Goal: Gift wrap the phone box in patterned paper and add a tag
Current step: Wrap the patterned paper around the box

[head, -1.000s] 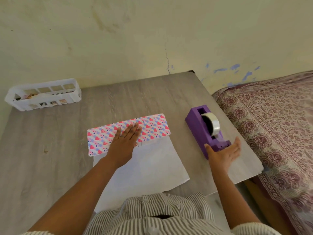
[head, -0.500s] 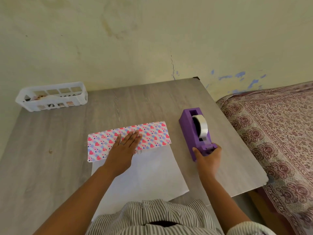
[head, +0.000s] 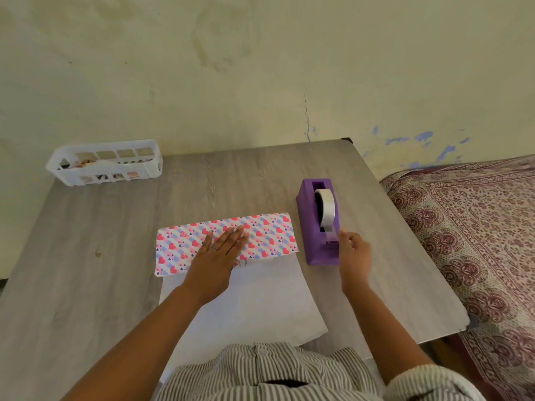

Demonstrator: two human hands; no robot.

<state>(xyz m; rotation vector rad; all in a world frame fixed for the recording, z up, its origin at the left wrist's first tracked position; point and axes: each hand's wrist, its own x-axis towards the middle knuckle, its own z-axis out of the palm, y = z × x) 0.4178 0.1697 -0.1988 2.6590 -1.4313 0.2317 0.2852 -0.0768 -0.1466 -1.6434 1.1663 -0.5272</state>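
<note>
Phone box [head: 242, 263] mostly hidden (paper [head: 225, 241] over it), left hand [head: 215, 257] flat, right hand [head: 354, 253] blurred

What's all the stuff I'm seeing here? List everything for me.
wrapping paper: one, heart pattern in pink, blue and white, white underside, folded over mid-table
tape dispenser: one, purple, right of the paper
tape roll: one, clear, in the dispenser
basket: one, white, far left corner
table: one, grey wood
bedspread: one, maroon print, right
left hand: flat on the paper
right hand: fingers at the tape end
</note>
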